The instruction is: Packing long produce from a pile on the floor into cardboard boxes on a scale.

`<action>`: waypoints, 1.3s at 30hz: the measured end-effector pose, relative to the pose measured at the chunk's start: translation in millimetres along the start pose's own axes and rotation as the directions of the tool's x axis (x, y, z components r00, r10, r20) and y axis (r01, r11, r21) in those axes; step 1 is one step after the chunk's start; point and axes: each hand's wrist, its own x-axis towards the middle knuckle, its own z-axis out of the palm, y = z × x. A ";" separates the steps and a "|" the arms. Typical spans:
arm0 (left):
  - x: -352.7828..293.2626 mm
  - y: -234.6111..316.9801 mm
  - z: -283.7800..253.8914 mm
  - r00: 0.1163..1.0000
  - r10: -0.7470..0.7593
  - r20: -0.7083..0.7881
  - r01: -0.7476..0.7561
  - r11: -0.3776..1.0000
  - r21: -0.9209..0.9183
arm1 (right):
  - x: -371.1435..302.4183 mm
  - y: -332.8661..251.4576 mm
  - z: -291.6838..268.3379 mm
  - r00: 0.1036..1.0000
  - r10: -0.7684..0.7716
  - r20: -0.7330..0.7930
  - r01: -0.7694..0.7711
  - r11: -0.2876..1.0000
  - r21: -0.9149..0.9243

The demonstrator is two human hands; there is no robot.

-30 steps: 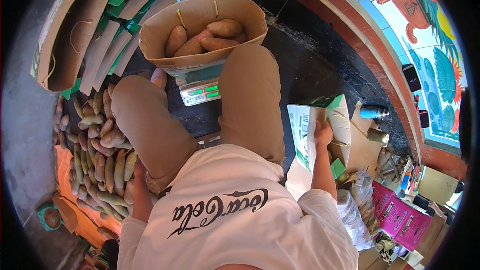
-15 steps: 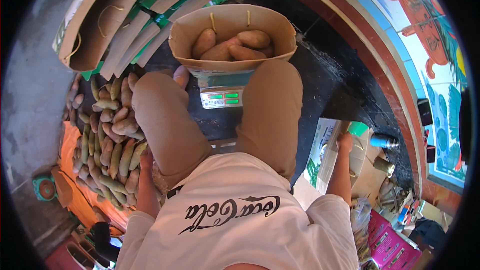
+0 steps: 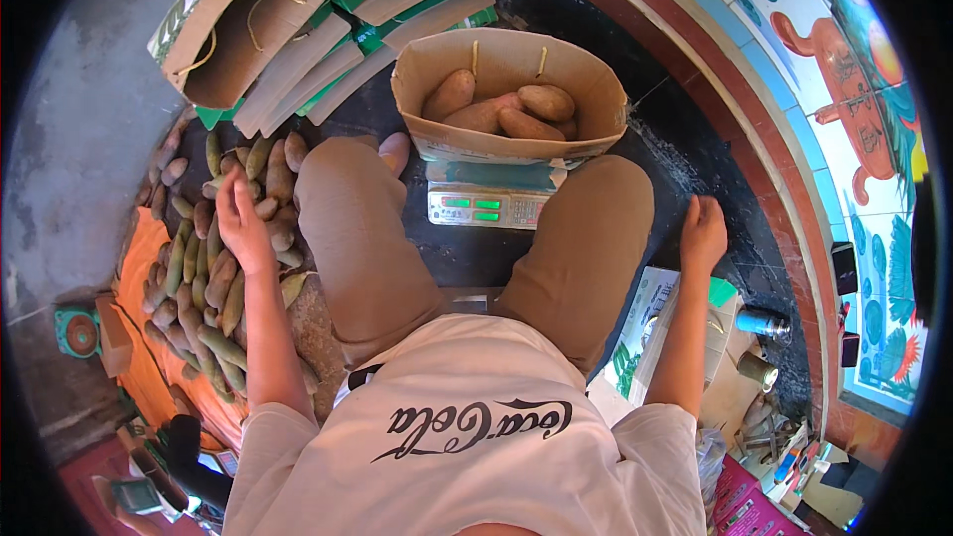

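I sit low with both knees in tan trousers in front of me. Between them an open brown paper bag [image 3: 506, 50] holding several sweet potatoes [image 3: 496, 111] stands on a small digital scale [image 3: 486, 206] with a lit green display. My left hand [image 3: 241, 223] rests palm down on a pile of loose sweet potatoes [image 3: 213, 278] to my left, its fingers spread over them and closed round none. My right hand [image 3: 703, 231] hovers over the dark floor to my right with nothing in it, just beyond a white and green carton [image 3: 650, 323].
Flattened brown and green paper bags [image 3: 328, 50] lie stacked at the back left, one of them open [image 3: 258, 10]. The pile lies on an orange cloth [image 3: 139, 278]. Metal cans [image 3: 762, 323] and clutter stand at the right, below a red kerb [image 3: 735, 119] and painted wall [image 3: 854, 89].
My left hand has come up from beside my knee onto the pile. My right hand has left the carton's flap and moved forward over the floor. The view has shifted.
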 end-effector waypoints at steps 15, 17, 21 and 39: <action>9.6 76.7 41.8 0.742 0.634 0.217 -0.670 0.692 0.268 | 41.9 -161.0 57.7 0.930 -0.360 0.079 0.317 0.890 0.327; 10.4 75.5 39.1 0.740 0.639 0.211 -0.672 0.682 0.289 | 39.4 -163.6 61.7 0.923 -0.366 0.117 0.318 0.898 0.303; 9.5 70.7 36.8 0.717 0.660 0.225 -0.693 0.641 0.330 | 39.3 -166.4 61.8 0.920 -0.383 0.081 0.341 0.886 0.314; 7.9 65.5 44.0 0.706 0.672 0.221 -0.697 0.607 0.381 | 32.2 -169.6 68.6 0.886 -0.461 -0.043 0.451 0.838 0.307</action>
